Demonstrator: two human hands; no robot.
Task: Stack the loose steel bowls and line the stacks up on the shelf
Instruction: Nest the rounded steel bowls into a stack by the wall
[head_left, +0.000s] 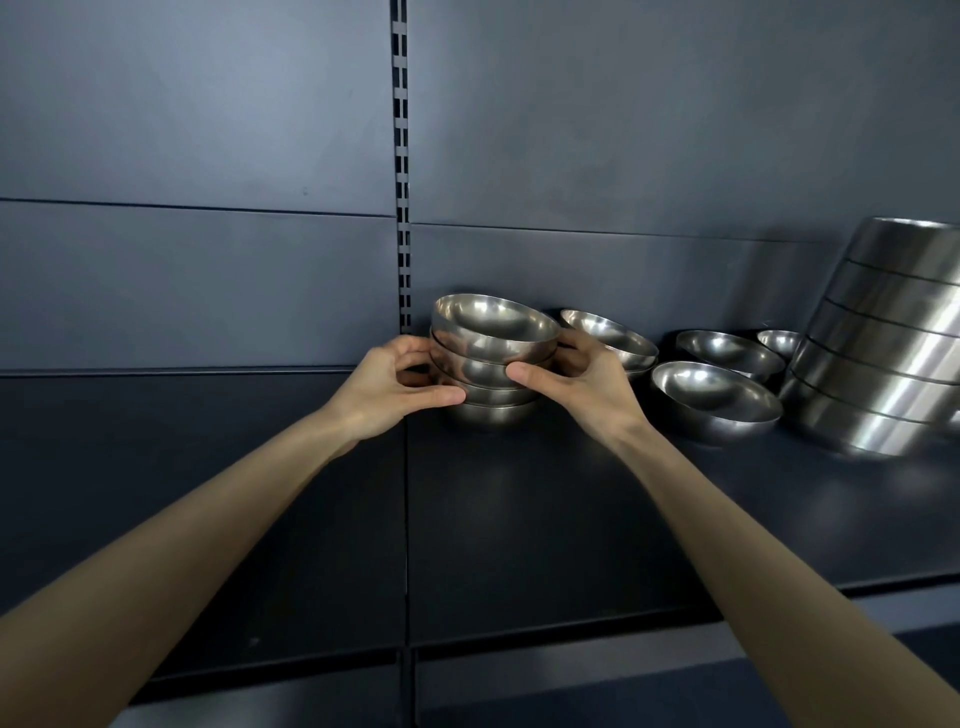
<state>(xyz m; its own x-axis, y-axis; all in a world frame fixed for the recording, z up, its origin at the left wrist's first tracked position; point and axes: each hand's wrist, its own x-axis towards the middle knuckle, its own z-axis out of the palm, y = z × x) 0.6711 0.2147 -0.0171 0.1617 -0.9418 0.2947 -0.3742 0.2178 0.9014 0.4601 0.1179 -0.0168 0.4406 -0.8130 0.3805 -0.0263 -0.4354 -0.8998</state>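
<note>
steel bowl stack (485, 371) on dark shelf (519, 525); left grip (387, 389) and right grip (589, 387) both clasp it

**A:** quick one, what colour's the bowl stack (488, 364) between the left hand (384, 389) and right hand (587, 384)?

**B:** silver steel, with a warm brownish tint in the shine. loose bowls (717, 400) right of the right hand are the same silver, greyer inside.

**A:** and the big stack (883, 343) further right?

**B:** brighter silver, white glare streaks, thin dark bands. shelf (519, 519) is dark slate blue, back panel (208, 130) lighter blue-grey, upright strip (400, 156) above the left hand has paired black slots.
</note>
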